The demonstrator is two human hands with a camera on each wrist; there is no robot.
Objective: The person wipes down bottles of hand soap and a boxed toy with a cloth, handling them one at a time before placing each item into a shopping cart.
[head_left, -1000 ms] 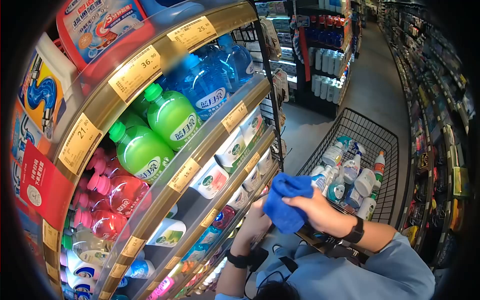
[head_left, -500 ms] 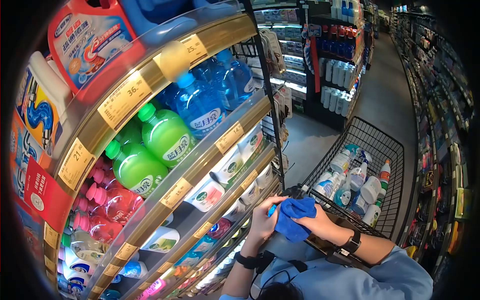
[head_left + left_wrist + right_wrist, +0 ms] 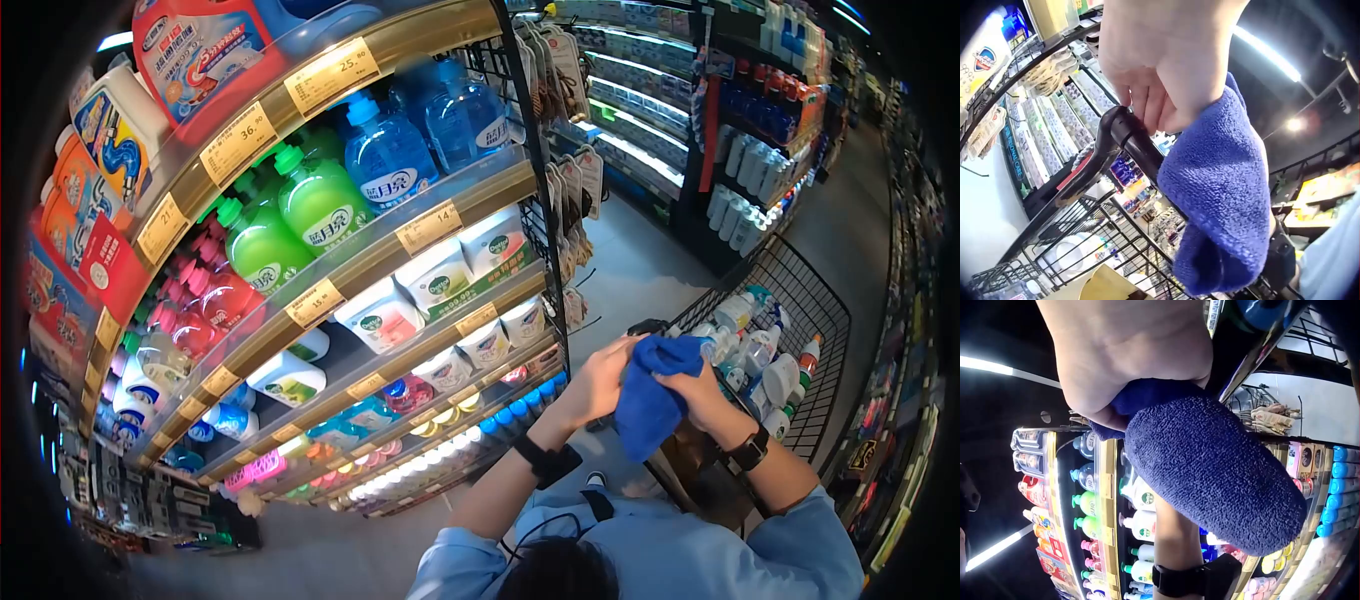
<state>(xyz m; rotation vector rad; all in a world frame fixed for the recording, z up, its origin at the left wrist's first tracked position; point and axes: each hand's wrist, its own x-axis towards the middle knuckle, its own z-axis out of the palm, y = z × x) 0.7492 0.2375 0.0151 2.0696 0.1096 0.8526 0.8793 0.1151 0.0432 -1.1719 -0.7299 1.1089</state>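
A blue cloth (image 3: 650, 405) hangs in loose folds between the two hands. My right hand (image 3: 698, 392) grips it from the right side, the thumb lying over the fabric. On the other side, my left hand (image 3: 598, 385) holds the cloth's upper left edge; its fingertips are partly hidden. In the left wrist view the left hand (image 3: 1166, 62) has curled fingers above the black cart handle (image 3: 1132, 140), with the cloth (image 3: 1222, 187) against the thumb side. The right wrist view has the right hand (image 3: 1135, 356) clutching the bunched cloth (image 3: 1210, 469), which hides the left hand.
Shelves on the left carry green bottles (image 3: 325, 208), blue bottles (image 3: 385, 165) and white packs (image 3: 380, 315), behind a gold shelf edge (image 3: 375, 262). A black wire cart (image 3: 835, 330) with several bottles stands at the right. Another shelf unit (image 3: 745, 125) stands farther back.
The head view has turned, bringing more lower shelving and floor into sight. Both hands and the cloth appear farther right and higher; the cloth hangs longer than before.
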